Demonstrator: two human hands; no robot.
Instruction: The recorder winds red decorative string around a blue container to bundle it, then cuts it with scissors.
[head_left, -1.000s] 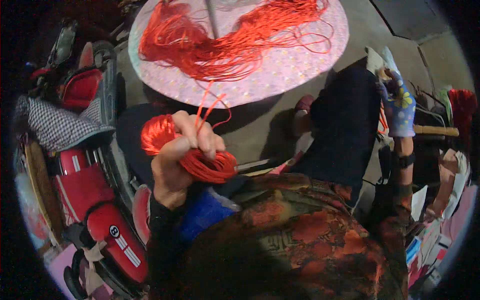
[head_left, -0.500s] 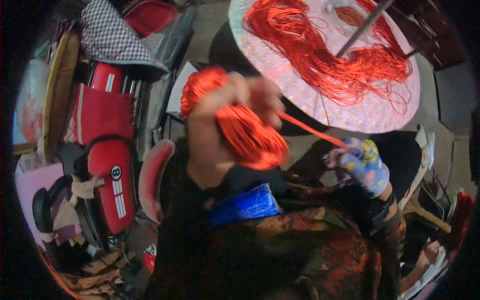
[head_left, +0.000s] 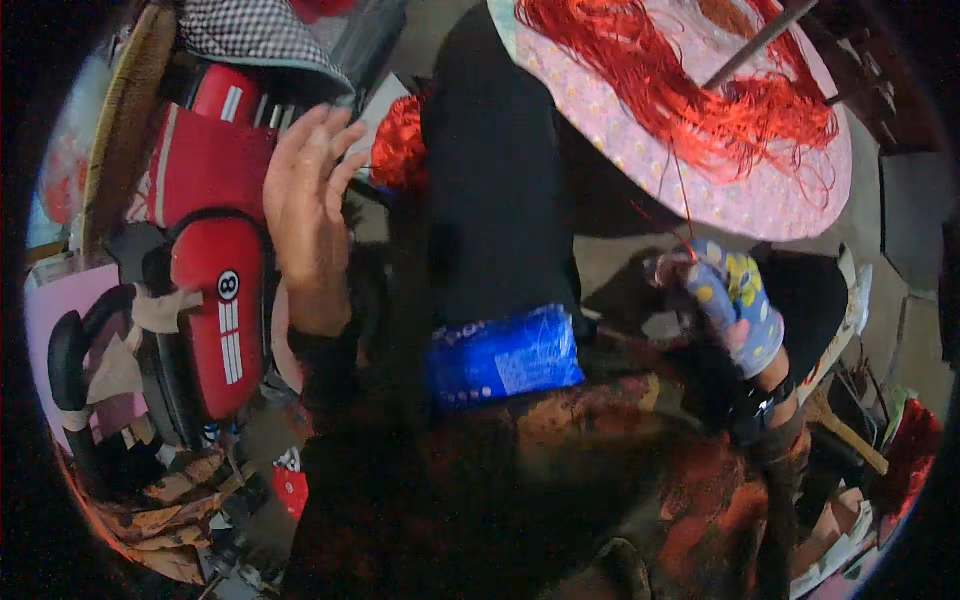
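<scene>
My left hand (head_left: 312, 200) is raised on the left with fingers stretched and holds nothing. Just beyond its fingertips a shiny red bundle of cord (head_left: 400, 145) lies at a white box (head_left: 385, 108), partly hidden. On the right, my right hand (head_left: 735, 305) wears a floral fabric glove with bare fingertips. Its fingers are closed on a thin red cord (head_left: 686, 205), which rises toward the round table (head_left: 640, 150). Loose red skeins (head_left: 660, 95) are spread over that table's pink patterned cover. A blue plastic packet (head_left: 510, 355) rests on my lap.
A metal rod (head_left: 760, 45) crosses above the table. At the left stand a red padded seat with an emblem (head_left: 220, 320), a black curved handle (head_left: 70, 370) and a checked cloth (head_left: 255, 40). A wooden handle (head_left: 850, 435) and red material (head_left: 910, 450) are at lower right.
My left hand has let go of the orange-red cord bundle and moved left, its fingers now open. My right hand stays near its place. The taut cord between my hands is gone.
</scene>
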